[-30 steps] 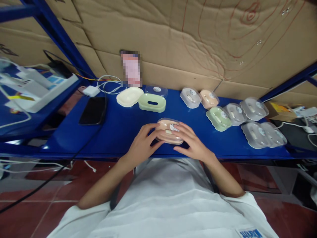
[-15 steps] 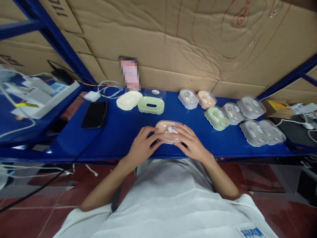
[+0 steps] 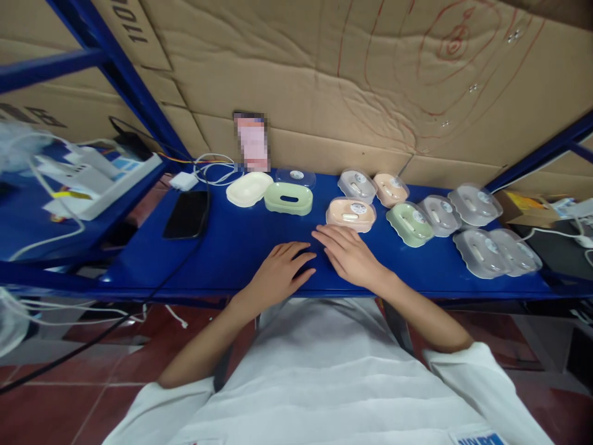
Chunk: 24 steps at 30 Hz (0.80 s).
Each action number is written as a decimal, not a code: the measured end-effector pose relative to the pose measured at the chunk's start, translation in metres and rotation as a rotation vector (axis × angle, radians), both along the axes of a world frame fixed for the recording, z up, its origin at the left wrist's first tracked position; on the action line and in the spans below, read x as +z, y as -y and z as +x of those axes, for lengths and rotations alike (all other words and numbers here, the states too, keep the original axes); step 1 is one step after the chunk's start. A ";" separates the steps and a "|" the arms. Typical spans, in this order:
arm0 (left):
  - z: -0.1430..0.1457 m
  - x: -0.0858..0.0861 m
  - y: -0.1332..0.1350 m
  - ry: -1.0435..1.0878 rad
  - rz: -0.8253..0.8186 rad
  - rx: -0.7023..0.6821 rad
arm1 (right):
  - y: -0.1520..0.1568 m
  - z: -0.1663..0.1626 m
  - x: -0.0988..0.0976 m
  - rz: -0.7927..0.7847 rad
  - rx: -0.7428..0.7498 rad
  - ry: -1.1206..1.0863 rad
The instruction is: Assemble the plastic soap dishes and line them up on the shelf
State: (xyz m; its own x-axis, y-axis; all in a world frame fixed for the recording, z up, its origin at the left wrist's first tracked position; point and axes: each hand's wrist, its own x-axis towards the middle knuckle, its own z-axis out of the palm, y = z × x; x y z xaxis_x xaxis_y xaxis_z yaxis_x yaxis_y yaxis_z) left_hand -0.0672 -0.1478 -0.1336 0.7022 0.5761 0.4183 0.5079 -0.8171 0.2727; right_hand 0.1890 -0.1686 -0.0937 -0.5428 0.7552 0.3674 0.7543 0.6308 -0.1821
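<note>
A peach soap box [image 3: 339, 216] with a clear lid and a round sticker sits on the blue table, just beyond my right hand [image 3: 353, 254]. That hand is open, its fingers stretched out close to the box's front edge; I cannot tell if they touch it. My left hand [image 3: 280, 275] hovers low over the table with parted fingers and holds nothing. Farther back are a green soap box base [image 3: 273, 203] with an oval slot, a cream oval dish [image 3: 248, 188] and a clear lid [image 3: 306, 179] with a sticker.
Several lidded soap boxes stand at the right, among them a green one [image 3: 407, 230] and a grey one [image 3: 479, 254]. A black phone [image 3: 186, 215], a white charger [image 3: 184, 180] and cables lie at the left. A screen [image 3: 252, 143] leans on the cardboard wall [image 3: 287, 68].
The peach soap box has gone from between both hands to a spot farther back and right. Both hands have let go of it. The camera view has shifted slightly.
</note>
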 end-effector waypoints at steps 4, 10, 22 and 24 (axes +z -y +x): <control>-0.001 0.009 0.000 0.030 -0.031 0.045 | -0.065 -0.026 0.007 -0.018 -0.032 0.174; -0.027 0.043 -0.040 -0.181 0.002 0.301 | -0.084 -0.048 0.004 0.052 -0.081 0.347; -0.046 0.041 -0.046 -0.384 0.031 0.530 | -0.049 -0.004 0.001 0.044 -0.128 -0.061; -0.045 0.036 -0.029 -0.318 0.068 0.477 | -0.048 -0.007 0.001 0.054 -0.147 -0.133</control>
